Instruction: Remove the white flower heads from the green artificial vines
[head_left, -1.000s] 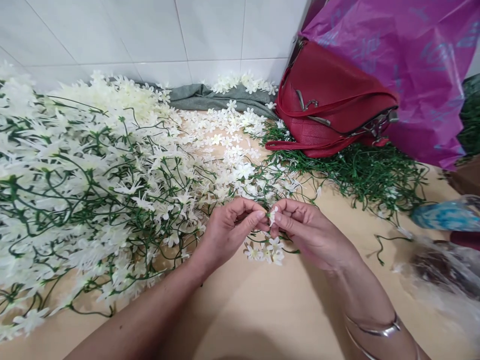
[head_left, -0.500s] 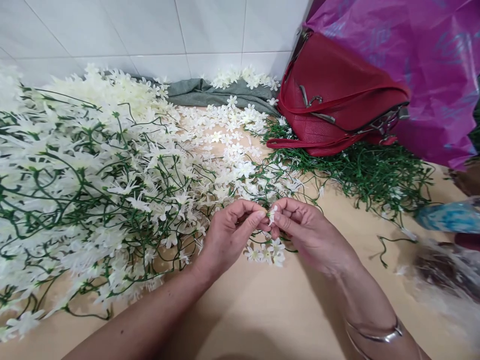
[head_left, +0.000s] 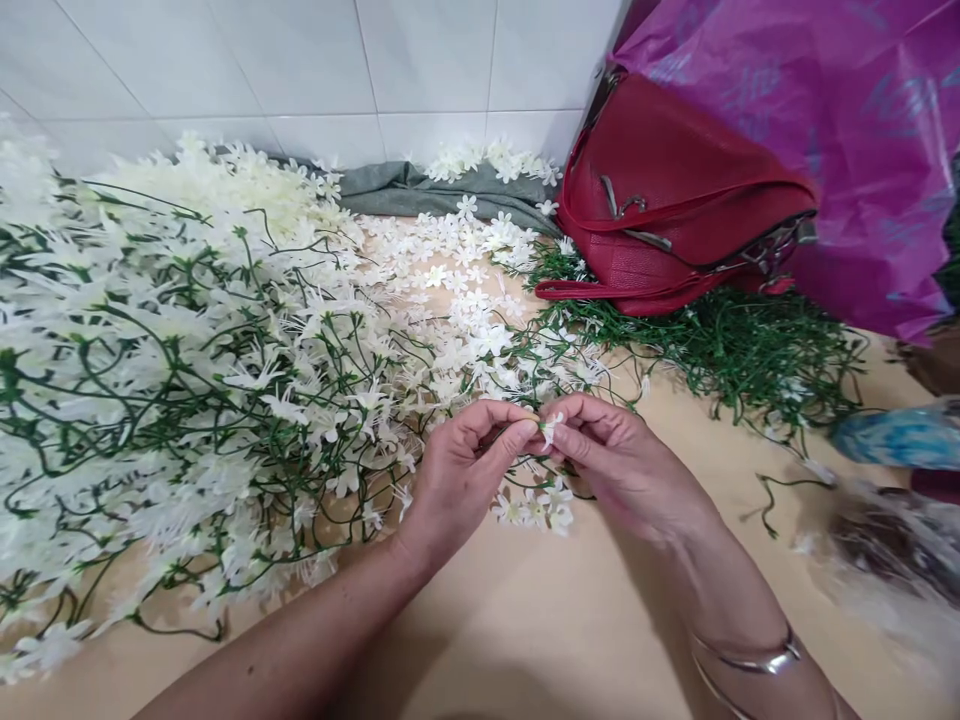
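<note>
Between my fingertips is a small white artificial flower (head_left: 552, 428) with a bit of green at its base. My left hand (head_left: 476, 460) pinches the green stem end, thumb against forefinger. From the other side, my right hand (head_left: 619, 455) has its thumb and forefinger closed on the white petals. The two hands nearly touch, and the stem below is mostly hidden by the fingers. Just under them a few loose white petal pieces (head_left: 534, 508) lie on the tabletop (head_left: 510, 620). More white blossoms (head_left: 491, 345) are scattered right behind my hands.
A big heap of white flowers on green stems (head_left: 187, 380) fills the left side. Green stems (head_left: 735, 345) pile up at right, under a red handbag (head_left: 675, 190). A purple plastic bag (head_left: 870, 170), grey cloth (head_left: 420, 190) and clear plastic bag (head_left: 892, 560) lie around the edges.
The flower between my fingers has turned slightly and shifted a little to the right, its petals now pointing more downward. Both hands keep their pinch in almost the same spot.
</note>
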